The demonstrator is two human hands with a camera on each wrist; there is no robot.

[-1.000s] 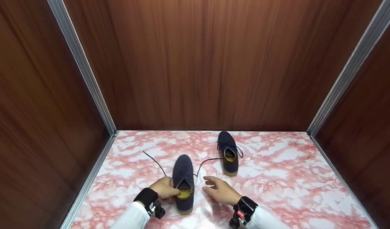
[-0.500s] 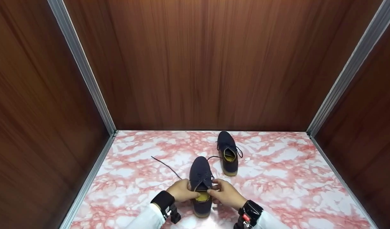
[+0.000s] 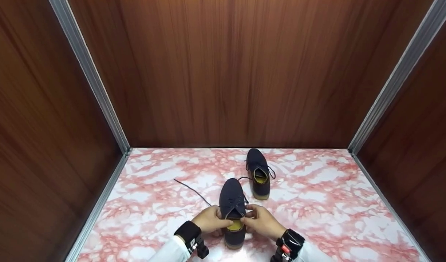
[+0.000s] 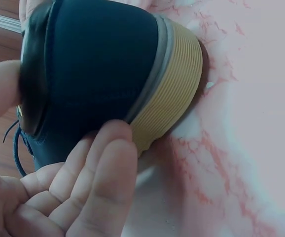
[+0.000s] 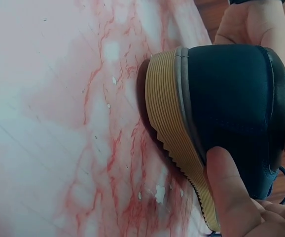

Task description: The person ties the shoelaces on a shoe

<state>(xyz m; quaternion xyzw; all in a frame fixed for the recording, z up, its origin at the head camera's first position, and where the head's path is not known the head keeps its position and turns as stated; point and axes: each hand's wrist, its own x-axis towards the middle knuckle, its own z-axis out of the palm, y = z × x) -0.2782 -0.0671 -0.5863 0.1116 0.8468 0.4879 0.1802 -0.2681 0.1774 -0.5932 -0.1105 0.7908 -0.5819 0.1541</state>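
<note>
A dark navy lace-up shoe (image 3: 231,189) stands upright near the front, toe pointing away, with a yellow insole showing. My left hand (image 3: 209,220) grips its left side, thumb over the collar at the opening. On the other side my right hand (image 3: 263,222) holds it likewise, thumb at the rim. Both wrist views show the heel close up: the ribbed tan sole (image 4: 177,74) is by the tabletop, and a right finger (image 5: 226,177) lies along the side just above the sole. One loose lace (image 3: 192,189) trails left of the shoe.
The matching shoe (image 3: 261,190) stands farther back and right, its lace tied with a loop on the right. Another lace stretch (image 3: 243,178) runs between the shoes. A red-and-white marbled tabletop (image 3: 317,203) is bounded by brown wood panels (image 3: 223,72) with metal edging.
The near shoe has shifted right, with my left hand on it. My right hand has come in from beside it and taken hold of its right side. The loose left lace was drawn along.
</note>
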